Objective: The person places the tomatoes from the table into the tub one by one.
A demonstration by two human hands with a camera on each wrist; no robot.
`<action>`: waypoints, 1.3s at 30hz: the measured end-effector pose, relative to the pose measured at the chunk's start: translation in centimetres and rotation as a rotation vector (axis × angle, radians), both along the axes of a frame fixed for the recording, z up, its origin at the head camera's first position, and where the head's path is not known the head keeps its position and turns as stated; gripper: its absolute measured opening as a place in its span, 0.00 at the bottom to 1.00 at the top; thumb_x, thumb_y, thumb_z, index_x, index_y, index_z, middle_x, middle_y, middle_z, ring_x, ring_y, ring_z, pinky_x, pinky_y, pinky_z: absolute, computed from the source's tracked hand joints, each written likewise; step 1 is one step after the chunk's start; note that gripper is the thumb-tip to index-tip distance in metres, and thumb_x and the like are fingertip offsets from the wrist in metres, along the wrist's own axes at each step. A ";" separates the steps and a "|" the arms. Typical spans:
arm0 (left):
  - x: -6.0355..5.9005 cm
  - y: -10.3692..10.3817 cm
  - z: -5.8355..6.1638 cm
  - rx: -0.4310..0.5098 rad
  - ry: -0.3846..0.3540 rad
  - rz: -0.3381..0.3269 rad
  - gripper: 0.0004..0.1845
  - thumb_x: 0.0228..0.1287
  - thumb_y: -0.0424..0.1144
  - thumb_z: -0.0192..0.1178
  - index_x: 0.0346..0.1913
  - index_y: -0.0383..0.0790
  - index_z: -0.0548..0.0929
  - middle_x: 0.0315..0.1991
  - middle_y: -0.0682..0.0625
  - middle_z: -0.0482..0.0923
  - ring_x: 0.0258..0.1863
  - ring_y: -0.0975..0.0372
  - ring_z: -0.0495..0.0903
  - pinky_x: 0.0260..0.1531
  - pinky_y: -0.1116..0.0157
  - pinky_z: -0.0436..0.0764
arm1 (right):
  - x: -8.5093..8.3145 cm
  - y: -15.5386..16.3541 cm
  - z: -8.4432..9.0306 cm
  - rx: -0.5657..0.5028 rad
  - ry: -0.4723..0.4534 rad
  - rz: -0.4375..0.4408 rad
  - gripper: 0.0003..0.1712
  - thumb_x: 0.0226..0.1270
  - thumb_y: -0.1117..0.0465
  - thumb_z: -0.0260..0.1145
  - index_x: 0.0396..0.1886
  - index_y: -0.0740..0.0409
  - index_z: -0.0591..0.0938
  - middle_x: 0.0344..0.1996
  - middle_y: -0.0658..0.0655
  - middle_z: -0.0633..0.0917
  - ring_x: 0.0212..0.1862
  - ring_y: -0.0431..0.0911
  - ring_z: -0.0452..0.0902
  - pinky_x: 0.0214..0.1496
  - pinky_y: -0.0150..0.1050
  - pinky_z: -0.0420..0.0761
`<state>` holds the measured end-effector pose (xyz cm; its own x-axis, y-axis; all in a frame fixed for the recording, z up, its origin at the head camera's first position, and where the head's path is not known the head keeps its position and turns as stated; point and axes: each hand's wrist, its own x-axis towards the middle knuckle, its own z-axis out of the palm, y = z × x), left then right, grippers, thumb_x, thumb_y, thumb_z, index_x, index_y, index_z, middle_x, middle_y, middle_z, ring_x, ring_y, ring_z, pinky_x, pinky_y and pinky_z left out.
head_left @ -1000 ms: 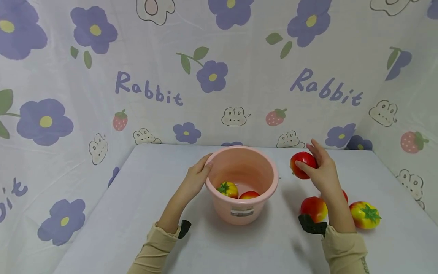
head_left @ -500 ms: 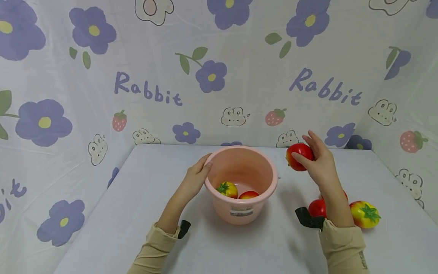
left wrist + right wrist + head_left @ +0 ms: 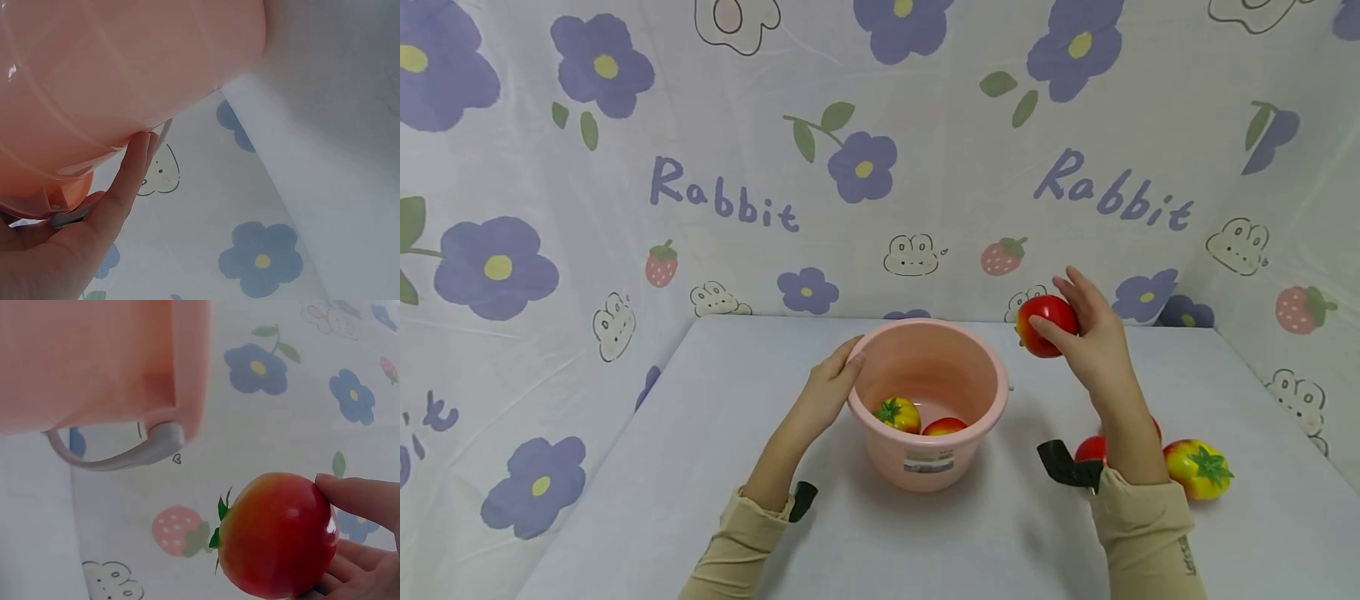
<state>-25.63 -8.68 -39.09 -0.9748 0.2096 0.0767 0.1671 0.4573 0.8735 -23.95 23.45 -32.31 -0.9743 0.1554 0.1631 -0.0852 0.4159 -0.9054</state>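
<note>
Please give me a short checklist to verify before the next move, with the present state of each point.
1. Right hand holds the red tomato firmly: ok; fingers curl round it in the right wrist view.
2. Tomato lifted clear of the table: ok.
3. Left hand steadies the pink bucket at its rim: ok.
4. Tomato is above the bucket opening: not ok; it is to the right of the rim.
5. Room inside the bucket: ok; only two tomatoes lie on the bottom.
6. Bucket handle out of the way: cannot tell.
</note>
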 end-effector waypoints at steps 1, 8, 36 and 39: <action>0.0 0.0 0.0 0.001 -0.005 0.001 0.28 0.77 0.52 0.42 0.75 0.48 0.61 0.74 0.45 0.63 0.73 0.49 0.63 0.68 0.44 0.68 | 0.0 -0.1 0.1 -0.002 0.002 0.000 0.51 0.67 0.60 0.66 0.80 0.42 0.45 0.77 0.52 0.58 0.78 0.57 0.51 0.70 0.58 0.67; 0.0 0.0 0.0 0.009 -0.018 0.005 0.28 0.76 0.52 0.42 0.75 0.49 0.62 0.74 0.47 0.63 0.74 0.50 0.63 0.68 0.45 0.69 | 0.0 -0.8 1.0 -0.009 0.024 0.006 0.50 0.67 0.59 0.66 0.79 0.41 0.46 0.77 0.52 0.59 0.78 0.56 0.52 0.70 0.58 0.68; -0.1 0.0 -0.1 0.022 -0.024 -0.007 0.28 0.76 0.52 0.43 0.75 0.49 0.62 0.74 0.47 0.62 0.74 0.50 0.61 0.69 0.44 0.67 | -0.7 -5.2 4.1 -0.045 0.137 0.108 0.46 0.66 0.62 0.66 0.78 0.44 0.53 0.74 0.52 0.65 0.76 0.52 0.58 0.69 0.54 0.71; 0.0 0.0 -0.1 0.020 -0.026 -0.004 0.28 0.76 0.53 0.43 0.75 0.49 0.62 0.74 0.47 0.62 0.74 0.50 0.61 0.68 0.44 0.67 | -0.8 -5.7 4.3 -0.052 0.141 0.122 0.46 0.66 0.62 0.66 0.78 0.45 0.53 0.74 0.52 0.65 0.76 0.51 0.59 0.69 0.54 0.71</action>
<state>-25.66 -8.69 -39.19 -0.9757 0.2117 0.0558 0.1460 0.4390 0.8865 -24.73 17.72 -28.02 -0.9546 0.0493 0.2938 -0.2593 0.3481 -0.9009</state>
